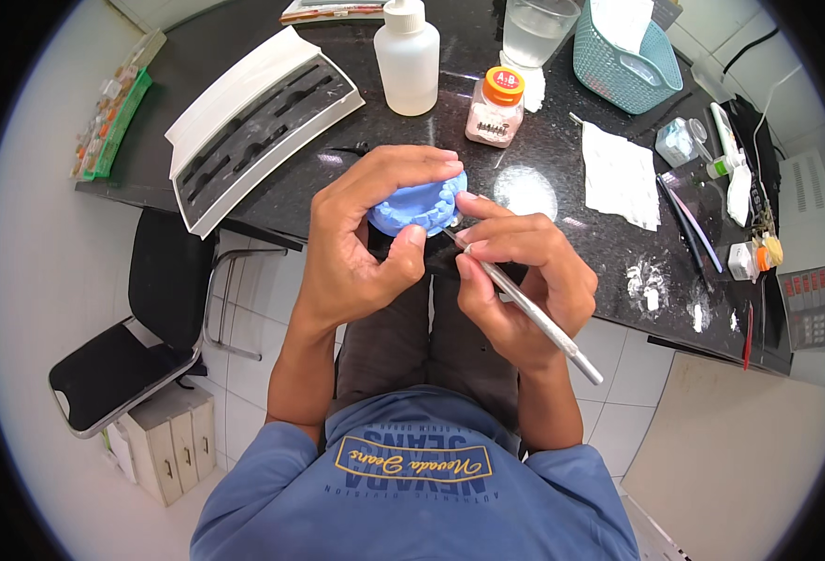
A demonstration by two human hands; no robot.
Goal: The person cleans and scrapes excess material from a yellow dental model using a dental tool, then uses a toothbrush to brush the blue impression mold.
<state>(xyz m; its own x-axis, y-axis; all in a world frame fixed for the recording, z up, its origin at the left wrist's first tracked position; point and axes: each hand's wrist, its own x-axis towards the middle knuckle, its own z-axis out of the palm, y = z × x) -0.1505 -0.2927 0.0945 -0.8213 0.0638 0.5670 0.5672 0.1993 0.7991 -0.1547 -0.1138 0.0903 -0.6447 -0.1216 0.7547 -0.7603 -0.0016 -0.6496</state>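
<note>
My left hand (356, 238) is wrapped round a blue dental cast (403, 208), with the thumb at its near side and the fingers over its far edge. The row of moulded teeth curves along the cast's rim. In my right hand (534, 271) is a slim silver carving knife (545, 323), gripped like a pen. Its tip meets or nearly meets the cast's right edge, where a small whitish spot shows; contact is hard to tell. Both hands are above my lap at the table's near edge.
On the black table (552, 140) stand a white squeeze bottle (407, 65), an orange-lidded jar (496, 112), a glass of water (536, 30) and a teal basket (623, 70). An open tool case (263, 131) lies left. Right are a white cloth (618, 178), tweezers (695, 229) and white powder (648, 285).
</note>
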